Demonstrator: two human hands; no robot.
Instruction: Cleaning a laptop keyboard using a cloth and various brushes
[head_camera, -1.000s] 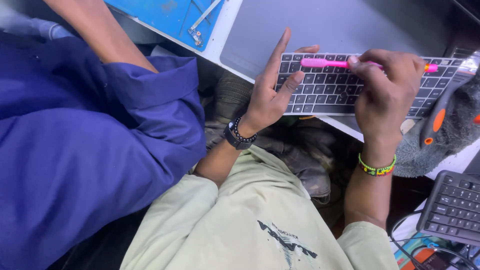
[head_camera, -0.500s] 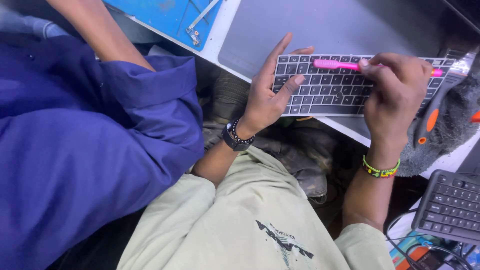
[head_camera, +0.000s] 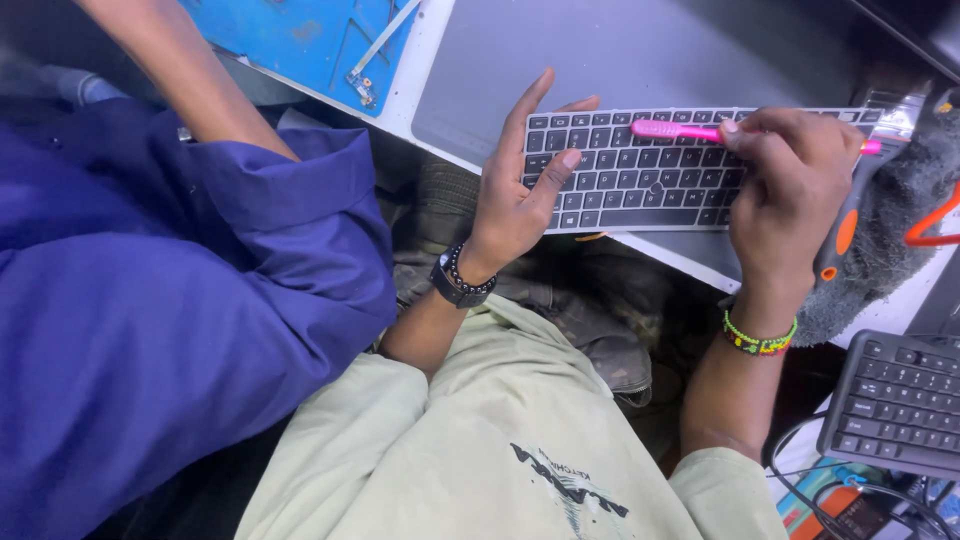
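Single head view, looking steeply down from above wearer's chest, close range. Wearer's pale green shirt (head_camera: 520, 450) fills near edge; laptop keyboard (head_camera: 650, 170) lies far, centre-right. Another person's blue sleeve (head_camera: 150, 300) crowds left side.

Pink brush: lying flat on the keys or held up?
Held: the right hand grips the pink brush level, its head over the keyboard's top rows. Contact: cannot tell.

pink toothbrush (head_camera: 672, 130) over a grey laptop keyboard (head_camera: 640, 180) with black keys

left wrist wears a black beaded bracelet (head_camera: 462, 281); right wrist a green, yellow and red beaded band (head_camera: 758, 340). pale green shirt (head_camera: 500, 440) with a dark print, co-worker's blue sleeve (head_camera: 170, 300), blue mat (head_camera: 300, 40), black spare keyboard (head_camera: 900, 405), orange-and-grey tool handle (head_camera: 838, 238).
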